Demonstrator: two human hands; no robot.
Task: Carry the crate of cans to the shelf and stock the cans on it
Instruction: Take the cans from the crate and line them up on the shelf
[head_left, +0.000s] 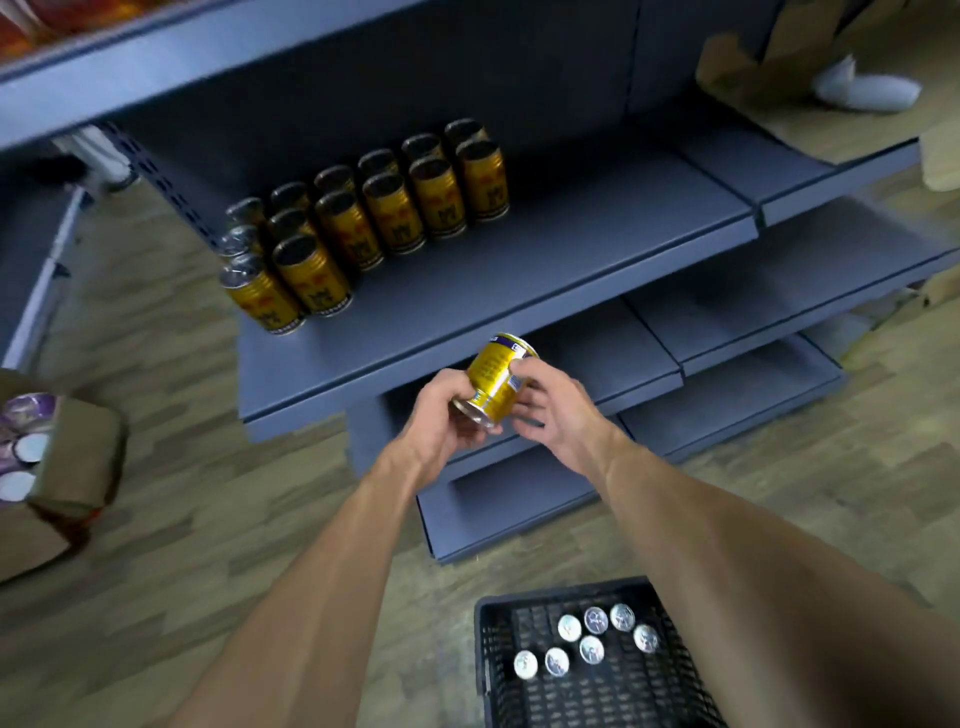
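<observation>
one tilted can (496, 379), base up-right

Two bare forearms and two bare hands, seen from the wearer's own head.

The left hand (441, 410) and the right hand (550, 410) wear no gloves; no ring, watch, strap or bracelet shows on the fingers or at the wrists. Both forearms are uncovered along all of their visible length, from the wrist down to the lower edge of the picture, with no sleeve or cuff in sight. Tendons and muscle lines stand out along each forearm. The fingers are blurred, so the nails and finer marks cannot be made out.
</observation>
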